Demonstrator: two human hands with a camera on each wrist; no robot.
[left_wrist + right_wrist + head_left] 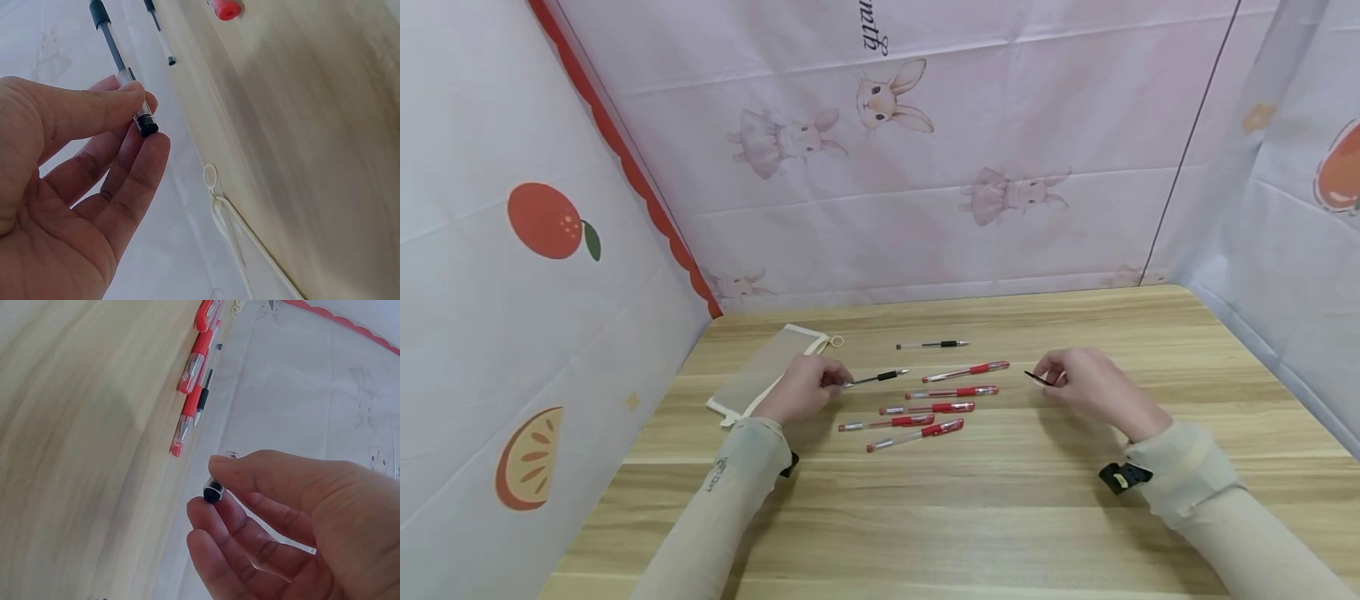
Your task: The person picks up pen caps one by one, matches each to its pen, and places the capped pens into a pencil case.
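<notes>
Cloth walls [1075,100]: printed with rabbits at the far side and fruit at the left and right, bordering the table on all three sides; a scalloped red trim runs down the far left corner.
Table [925,525]: striped wood, its side edges spreading toward the person; a broad stretch of wood lies in front of the red pens, and another between the right hand and the right edge.
Sleeves: left sleeve [715,508] and right sleeve [1247,533], pale, slanting in from the front on either side of the pens.
Pouch [763,367]: flat at the table's far left, grey panel with cream edging; whether anything is inside cannot be told.
Left hand [805,383]: over the pouch's right side, thumb and fingers pinching a black-grip pen [880,377] near its rear end, tip pointing right.
Right hand [1086,379]: right of the pens, above the wood, pinching a small clear piece with a black end [214,490].
Red pens [952,392]: five, between the hands, roughly parallel, red ends rightward.
Loose black pen [933,344]: beyond the red pens, tip rightward, nearest the far edge.
Wrist device [1126,477]: black, at the right cuff.
Zip ring [837,342]: at the pouch's far right corner.
</notes>
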